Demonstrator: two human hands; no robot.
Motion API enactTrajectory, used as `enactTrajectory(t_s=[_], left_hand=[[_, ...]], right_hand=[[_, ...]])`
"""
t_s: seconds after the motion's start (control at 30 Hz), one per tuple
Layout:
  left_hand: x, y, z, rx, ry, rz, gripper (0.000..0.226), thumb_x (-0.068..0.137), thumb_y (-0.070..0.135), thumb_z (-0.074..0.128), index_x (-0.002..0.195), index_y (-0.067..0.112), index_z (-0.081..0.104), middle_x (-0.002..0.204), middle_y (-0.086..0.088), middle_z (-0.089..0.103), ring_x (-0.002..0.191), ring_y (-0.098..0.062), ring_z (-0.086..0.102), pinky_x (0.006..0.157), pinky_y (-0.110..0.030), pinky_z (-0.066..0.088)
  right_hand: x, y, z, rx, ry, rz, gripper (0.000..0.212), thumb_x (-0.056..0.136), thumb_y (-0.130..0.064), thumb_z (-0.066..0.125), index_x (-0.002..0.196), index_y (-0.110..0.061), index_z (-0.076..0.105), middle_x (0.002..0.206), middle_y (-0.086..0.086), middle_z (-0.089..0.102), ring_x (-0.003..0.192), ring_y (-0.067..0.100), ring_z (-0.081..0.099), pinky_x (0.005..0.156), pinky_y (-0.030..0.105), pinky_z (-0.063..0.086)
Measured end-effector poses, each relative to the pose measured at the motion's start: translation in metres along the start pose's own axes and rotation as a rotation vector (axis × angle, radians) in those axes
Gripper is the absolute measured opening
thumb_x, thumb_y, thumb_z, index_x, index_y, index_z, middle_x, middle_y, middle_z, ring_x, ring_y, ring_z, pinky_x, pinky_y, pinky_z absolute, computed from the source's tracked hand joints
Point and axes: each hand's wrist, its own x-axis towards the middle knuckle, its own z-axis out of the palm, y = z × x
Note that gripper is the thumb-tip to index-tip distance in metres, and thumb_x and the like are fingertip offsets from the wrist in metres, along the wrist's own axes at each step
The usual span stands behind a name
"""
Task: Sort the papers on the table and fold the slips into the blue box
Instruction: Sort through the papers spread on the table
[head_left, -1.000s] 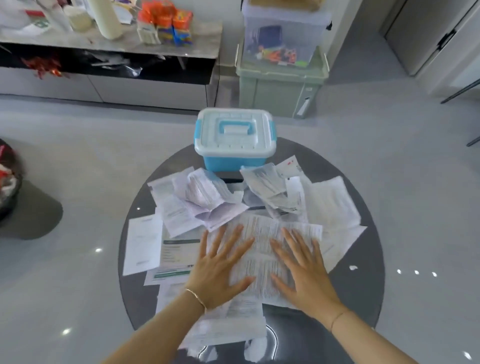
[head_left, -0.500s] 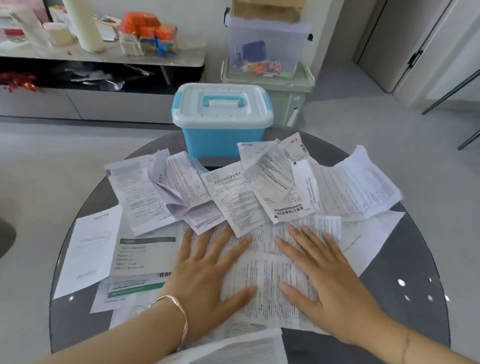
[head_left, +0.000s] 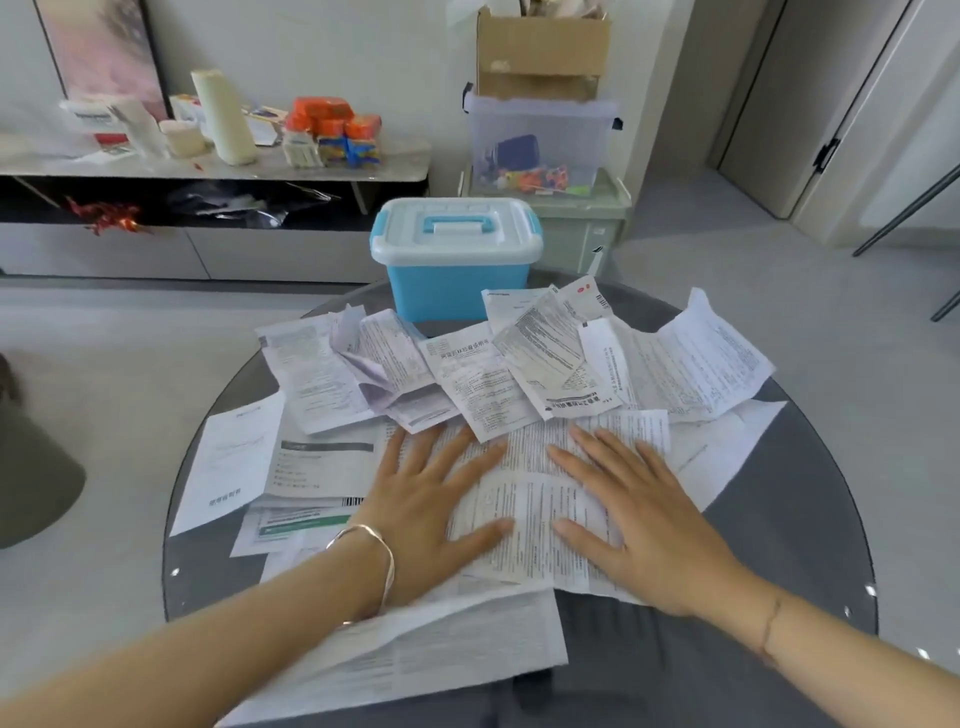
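Print on papers (head_left: 691, 364) illegible.

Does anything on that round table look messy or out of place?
The white printed papers lie in an overlapping heap across the round dark table, several creased, one pale lilac slip crumpled and curling up. The left hand and right hand press flat on the middle sheet.

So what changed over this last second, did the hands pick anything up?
Nothing on the table visibly moved; only the head camera came lower and closer. Nothing was taken hold of or let go. The left hand and right hand stay pressed flat, fingers spread, on the large printed sheet. The other papers lie as before, and the blue box stays closed behind them.
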Motion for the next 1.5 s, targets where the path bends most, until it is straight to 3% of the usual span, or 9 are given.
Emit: enactTrajectory(t_s=[0.47, 0.63, 0.73, 0.87, 1.03, 1.1, 1.23, 1.37, 1.5], left_hand=[[-0.003, 0.004, 0.003, 0.036, -0.013, 0.006, 0.088, 0.068, 0.083, -0.005, 0.148, 0.047, -0.001, 0.160, 0.011, -0.001, 0.147, -0.021, -0.005, 0.117, -0.047, -0.011], [-0.007, 0.005, -0.002, -0.027, 0.001, 0.014, 0.078, 0.077, 0.082, 0.011, 0.148, 0.048, 0.012, 0.160, 0.010, 0.005, 0.147, -0.023, -0.004, 0.117, -0.048, -0.009], [-0.009, 0.011, -0.007, -0.049, -0.056, -0.018, 0.071, 0.085, 0.077, 0.021, 0.148, 0.045, 0.014, 0.160, 0.008, 0.004, 0.147, -0.024, -0.006, 0.117, -0.052, -0.008], [-0.014, 0.024, -0.024, -0.140, -0.102, -0.029, 0.084, 0.078, 0.082, 0.026, 0.150, 0.040, 0.010, 0.160, 0.010, 0.001, 0.147, -0.019, -0.007, 0.117, -0.053, -0.008], [-0.027, 0.044, -0.040, -0.162, -0.137, 0.065, 0.102, 0.068, 0.085, 0.044, 0.150, 0.042, 0.001, 0.159, 0.016, -0.003, 0.147, -0.013, -0.007, 0.119, -0.049, -0.003], [-0.029, 0.051, -0.037, -0.148, -0.148, 0.089, 0.106, 0.067, 0.084, 0.049, 0.150, 0.042, -0.002, 0.159, 0.017, -0.004, 0.147, -0.013, -0.006, 0.120, -0.046, -0.001], [-0.028, 0.056, -0.031, -0.106, -0.120, 0.133, 0.109, 0.069, 0.080, 0.054, 0.149, 0.039, -0.008, 0.159, 0.016, -0.008, 0.148, -0.016, -0.004, 0.120, -0.044, 0.001], [-0.025, 0.059, -0.029, -0.074, -0.131, 0.155, 0.103, 0.076, 0.074, 0.054, 0.149, 0.040, -0.010, 0.159, 0.014, -0.009, 0.148, -0.018, -0.004, 0.120, -0.042, 0.000], [-0.023, 0.062, -0.026, -0.063, -0.130, 0.161, 0.094, 0.082, 0.069, 0.051, 0.150, 0.038, -0.005, 0.160, 0.013, -0.003, 0.147, -0.018, 0.003, 0.119, -0.038, 0.006]], right_hand=[[-0.003, 0.000, 0.003, 0.016, 0.033, -0.006, 0.066, 0.093, -0.064, 0.026, 0.150, -0.040, 0.004, 0.159, -0.011, -0.006, 0.145, 0.007, -0.012, 0.118, 0.036, -0.010], [-0.007, -0.007, -0.004, 0.090, 0.052, 0.032, 0.063, 0.095, -0.059, 0.032, 0.151, -0.034, 0.016, 0.160, -0.010, 0.003, 0.146, 0.009, -0.003, 0.118, 0.033, -0.006], [-0.015, -0.009, -0.014, 0.267, 0.255, 0.123, 0.054, 0.097, -0.041, 0.047, 0.146, -0.023, 0.033, 0.156, -0.006, 0.021, 0.144, 0.013, 0.013, 0.115, 0.028, 0.005], [-0.025, 0.004, -0.029, 0.482, 0.444, 0.327, 0.053, 0.091, -0.028, 0.059, 0.140, -0.019, 0.038, 0.144, -0.003, 0.041, 0.132, 0.016, 0.038, 0.111, 0.036, 0.030], [-0.019, 0.012, -0.045, 0.779, 0.375, 0.445, 0.039, 0.093, -0.031, 0.057, 0.130, -0.025, 0.046, 0.117, -0.003, 0.058, 0.103, 0.012, 0.050, 0.090, 0.031, 0.041], [-0.020, 0.013, -0.051, 0.795, 0.394, 0.432, 0.036, 0.091, -0.031, 0.060, 0.125, -0.026, 0.050, 0.100, -0.004, 0.062, 0.097, 0.014, 0.055, 0.084, 0.029, 0.042], [-0.028, 0.007, -0.058, 0.904, 0.371, 0.355, 0.038, 0.089, -0.018, 0.064, 0.121, -0.027, 0.046, 0.092, 0.009, 0.070, 0.086, 0.011, 0.062, 0.073, 0.020, 0.041], [-0.031, 0.006, -0.059, 0.819, 0.317, 0.307, 0.036, 0.091, -0.009, 0.058, 0.122, -0.026, 0.049, 0.084, 0.005, 0.072, 0.079, 0.007, 0.063, 0.076, 0.021, 0.044], [-0.035, 0.011, -0.060, 0.614, 0.172, 0.200, 0.043, 0.094, 0.001, 0.040, 0.114, -0.030, 0.062, 0.093, -0.009, 0.068, 0.083, 0.003, 0.057, 0.071, 0.009, 0.040]])
